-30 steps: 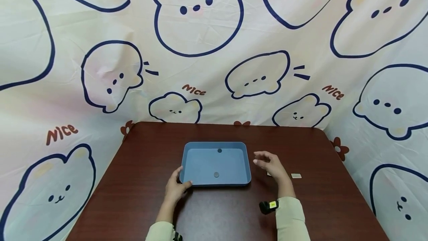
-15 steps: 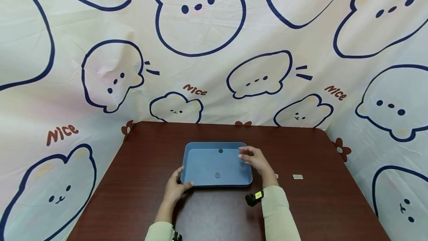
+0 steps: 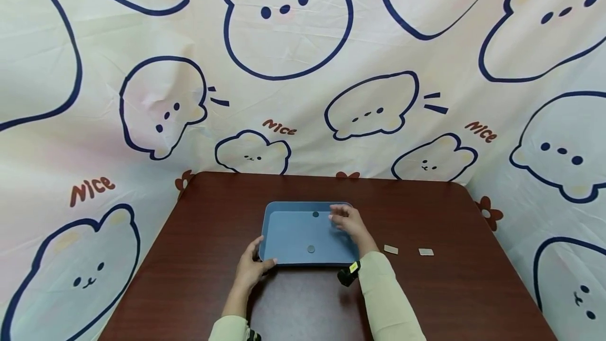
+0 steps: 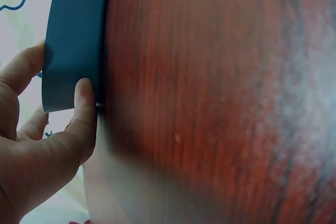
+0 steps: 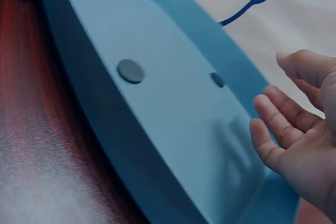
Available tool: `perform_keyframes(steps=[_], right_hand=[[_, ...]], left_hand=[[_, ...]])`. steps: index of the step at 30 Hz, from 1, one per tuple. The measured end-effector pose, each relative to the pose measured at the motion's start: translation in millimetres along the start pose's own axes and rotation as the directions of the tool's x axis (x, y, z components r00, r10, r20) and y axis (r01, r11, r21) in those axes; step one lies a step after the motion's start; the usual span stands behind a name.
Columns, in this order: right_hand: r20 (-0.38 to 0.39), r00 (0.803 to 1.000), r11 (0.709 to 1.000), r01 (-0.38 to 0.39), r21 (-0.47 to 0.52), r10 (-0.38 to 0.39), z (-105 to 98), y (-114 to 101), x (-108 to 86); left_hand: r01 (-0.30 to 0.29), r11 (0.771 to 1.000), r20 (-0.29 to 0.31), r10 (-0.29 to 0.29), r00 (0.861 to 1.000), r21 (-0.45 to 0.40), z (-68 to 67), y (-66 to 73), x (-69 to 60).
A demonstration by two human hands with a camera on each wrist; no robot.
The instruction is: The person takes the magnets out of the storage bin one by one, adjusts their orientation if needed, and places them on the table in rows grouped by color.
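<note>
A shallow blue tray [image 3: 289, 225] lies on the brown table. My left hand [image 3: 251, 267] holds its near left corner; in the left wrist view the thumb [image 4: 84, 95] lies on one wall and a fingertip on another. Over the tray's right part hovers my right hand [image 3: 349, 222], its fingers loosely bent with nothing seen between them. Two small dark round discs sit in the tray. One disc [image 3: 311, 249] is near the front wall, and the other disc [image 3: 315, 214] is by the back wall. Both show in the right wrist view, flat and fairly thick.
Two small pale rectangular pieces lie on the table [image 3: 454, 288] right of the tray: one piece [image 3: 391, 249] near my right forearm, the other piece [image 3: 426, 252] farther right. A cloth [image 3: 303, 93] printed with cartoon bears hangs behind and at both sides.
My right hand has moved left, from beside the tray to above its right part, uncovering the nearer pale piece. The left hand stays at the corner. The discs keep their places in the tray.
</note>
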State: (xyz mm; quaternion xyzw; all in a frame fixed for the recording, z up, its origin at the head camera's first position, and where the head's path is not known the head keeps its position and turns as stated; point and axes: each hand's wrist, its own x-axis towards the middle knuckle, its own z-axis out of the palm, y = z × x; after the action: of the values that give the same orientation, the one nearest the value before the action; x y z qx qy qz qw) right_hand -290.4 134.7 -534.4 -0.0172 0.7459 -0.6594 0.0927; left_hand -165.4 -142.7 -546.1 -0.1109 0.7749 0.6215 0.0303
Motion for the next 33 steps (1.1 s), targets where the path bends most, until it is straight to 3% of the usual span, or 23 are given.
perform_keyframes(steps=[6, 10, 17, 22, 26, 33], right_hand=[[-0.068, 0.997, 0.999, -0.044, 0.018, 0.045, 13, 9, 8.5], [-0.043, 0.996, 0.997, -0.082, 0.003, 0.082, 17, 15, 12.1], [0.032, 0.996, 0.980, -0.074, -0.183, 0.082, 21, 20, 21.9], [0.033, 0.998, 0.953, -0.044, -0.300, 0.057, 28, 16, 27.7], [0.025, 0.996, 0.927, -0.071, -0.368, 0.086, 32, 13, 30.1], [0.073, 0.993, 0.837, -0.038, -0.546, 0.092, 40, 2, 31.3]], left_hand=[[0.000, 1.000, -0.001, 0.000, 1.000, -0.024, 0.4, 0.2, 0.8], [0.002, 0.999, 0.004, -0.002, 1.000, -0.054, 1.2, -1.1, 0.6], [-0.005, 0.996, 0.004, 0.006, 1.000, -0.089, 1.9, -4.1, 0.2], [-0.009, 0.995, 0.013, 0.010, 1.000, -0.096, 1.1, -7.7, 1.5], [-0.018, 0.995, 0.012, 0.020, 1.000, -0.102, 1.8, -10.9, 1.9], [-0.058, 0.995, 0.003, 0.059, 0.998, -0.086, 1.3, -10.0, 1.6]])
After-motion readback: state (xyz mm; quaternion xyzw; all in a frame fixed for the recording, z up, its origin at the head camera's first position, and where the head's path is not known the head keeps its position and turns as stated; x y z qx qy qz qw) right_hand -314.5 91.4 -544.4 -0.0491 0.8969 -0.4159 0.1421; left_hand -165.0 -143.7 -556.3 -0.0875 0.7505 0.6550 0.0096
